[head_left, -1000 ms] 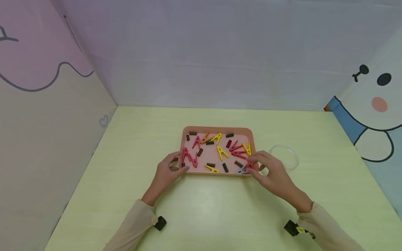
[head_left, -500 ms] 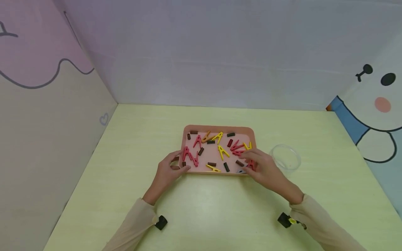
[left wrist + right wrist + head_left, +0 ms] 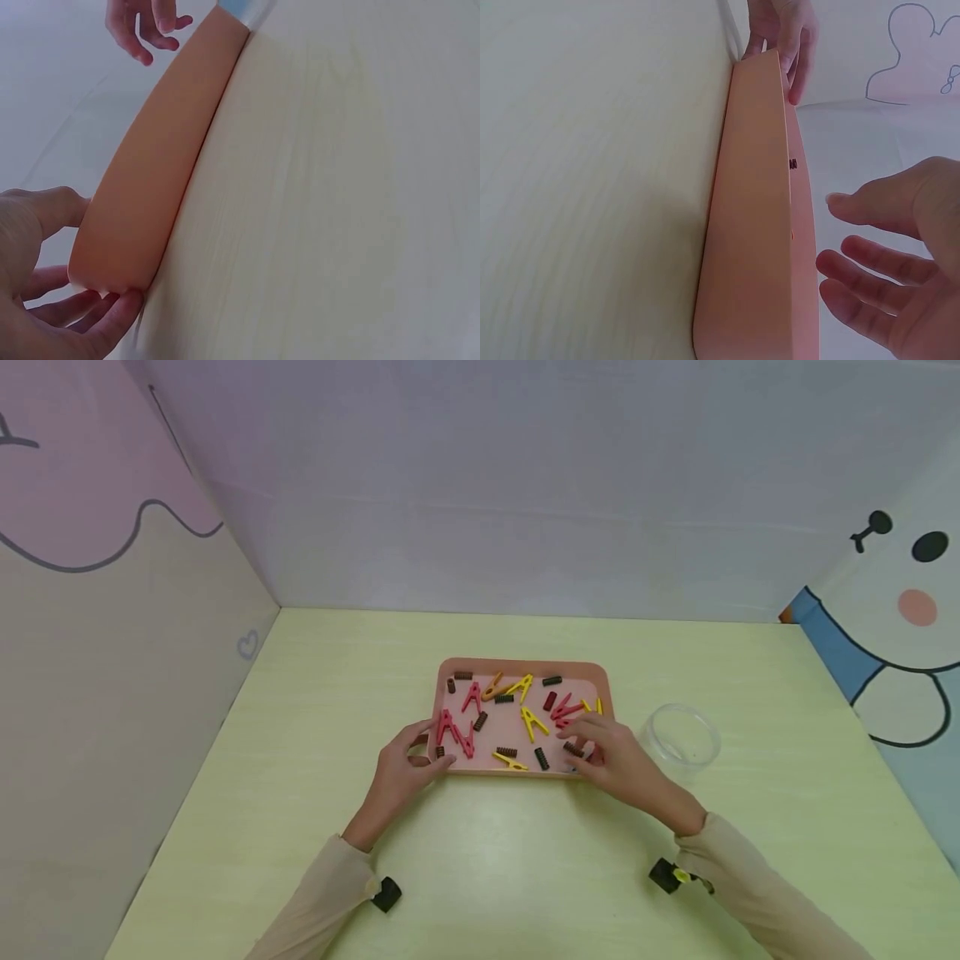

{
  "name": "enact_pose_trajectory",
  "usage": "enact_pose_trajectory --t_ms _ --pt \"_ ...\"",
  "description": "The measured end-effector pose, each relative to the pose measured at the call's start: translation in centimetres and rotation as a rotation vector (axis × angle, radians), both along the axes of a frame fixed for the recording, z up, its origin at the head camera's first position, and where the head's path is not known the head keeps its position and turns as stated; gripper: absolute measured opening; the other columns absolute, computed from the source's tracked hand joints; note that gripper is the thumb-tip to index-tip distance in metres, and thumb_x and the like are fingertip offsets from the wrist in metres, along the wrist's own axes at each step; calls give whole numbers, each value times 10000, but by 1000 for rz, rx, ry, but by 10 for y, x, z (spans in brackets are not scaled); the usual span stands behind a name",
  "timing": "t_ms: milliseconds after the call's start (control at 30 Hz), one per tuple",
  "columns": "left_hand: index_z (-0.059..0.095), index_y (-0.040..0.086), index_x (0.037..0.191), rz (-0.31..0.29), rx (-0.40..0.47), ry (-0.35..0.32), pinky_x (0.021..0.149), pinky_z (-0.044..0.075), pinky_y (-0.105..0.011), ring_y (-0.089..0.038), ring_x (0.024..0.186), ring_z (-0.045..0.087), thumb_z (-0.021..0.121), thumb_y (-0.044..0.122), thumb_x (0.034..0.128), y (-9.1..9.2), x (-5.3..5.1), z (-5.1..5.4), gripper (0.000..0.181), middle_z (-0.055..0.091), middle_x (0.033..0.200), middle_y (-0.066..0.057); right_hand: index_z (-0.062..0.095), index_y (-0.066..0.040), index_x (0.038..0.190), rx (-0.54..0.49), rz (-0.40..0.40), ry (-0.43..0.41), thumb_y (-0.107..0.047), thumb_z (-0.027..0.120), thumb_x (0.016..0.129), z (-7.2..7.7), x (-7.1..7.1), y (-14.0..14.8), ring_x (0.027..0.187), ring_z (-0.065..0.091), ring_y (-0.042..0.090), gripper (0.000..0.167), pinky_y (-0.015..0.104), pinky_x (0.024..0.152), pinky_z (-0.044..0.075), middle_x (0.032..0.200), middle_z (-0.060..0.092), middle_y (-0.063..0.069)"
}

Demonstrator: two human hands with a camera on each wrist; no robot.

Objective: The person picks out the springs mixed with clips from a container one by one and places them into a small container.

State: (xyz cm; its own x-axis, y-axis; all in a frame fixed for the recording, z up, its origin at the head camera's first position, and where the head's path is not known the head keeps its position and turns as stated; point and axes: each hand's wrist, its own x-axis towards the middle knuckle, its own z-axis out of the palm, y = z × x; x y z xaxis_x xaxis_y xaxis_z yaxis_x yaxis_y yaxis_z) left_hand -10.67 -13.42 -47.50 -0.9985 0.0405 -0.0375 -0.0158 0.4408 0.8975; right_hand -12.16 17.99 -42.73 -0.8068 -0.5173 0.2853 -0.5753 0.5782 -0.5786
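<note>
A shallow pink tray (image 3: 517,666) lies on the table, holding loose clothespin halves and dark coil springs. My left hand (image 3: 396,777) grips the tray's left end, thumb at the near rim and fingers round the side; the left wrist view shows those fingers (image 3: 112,319) against the tray's wall. Over the tray's right part hovers my right hand (image 3: 618,764), thumb and fingers apart and holding nothing. A brown spring (image 3: 573,749) is right by its fingertips. Pink pieces and a greyish one are partly hidden under this hand. Yellow clothespin halves (image 3: 532,723) lie mid-tray.
A clear round dish (image 3: 682,737) stands just right of the tray, near my right wrist. The pale wooden table (image 3: 360,677) is bounded by a fabric wall (image 3: 480,527) behind and printed panels at both sides.
My right hand has moved left across the tray, off its right edge, bringing its fingertips near the brown spring. More of the clear dish shows now. My left hand stays put.
</note>
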Motion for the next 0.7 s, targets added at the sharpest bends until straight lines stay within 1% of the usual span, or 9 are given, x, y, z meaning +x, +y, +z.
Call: enact_pose_trajectory --t_ms 167,300,433,600,700 --pt "499 93 1361 10 -10 12 744 557 -287 -237 1012 598 779 208 794 2 0 0 642 540 1283 -95 681 -63 1020 27 8 -23 -36 767 773 0 -3 -4 766 578 210 263 255 548 485 983 621 58" --pt "502 95 1357 14 -10 15 743 557 -284 -233 1017 594 778 216 795 2 0 1 638 544 1275 -91 677 -45 1025 30 22 -53 -55 763 785 1 -6 -7 751 576 223 255 259 548 481 969 624 97" --pt "507 93 1354 15 -3 18 744 558 -294 -233 1008 598 782 224 790 2 1 2 641 545 1275 -90 672 -39 1033 46 25 -97 -51 759 788 1 -8 -10 749 565 229 261 258 570 480 959 616 99" --pt "503 99 1359 17 -21 13 746 557 -292 -229 983 605 781 249 791 2 2 3 650 540 1284 -89 676 -43 1038 97 32 -123 -53 752 794 0 -10 -13 761 552 209 256 292 626 505 1000 609 94" --pt "504 107 1357 19 -20 6 747 559 -299 -229 977 607 783 240 789 3 2 3 646 541 1279 -85 685 -59 1036 139 28 -117 -72 753 799 -2 -11 -14 754 531 195 247 268 621 483 982 599 79"
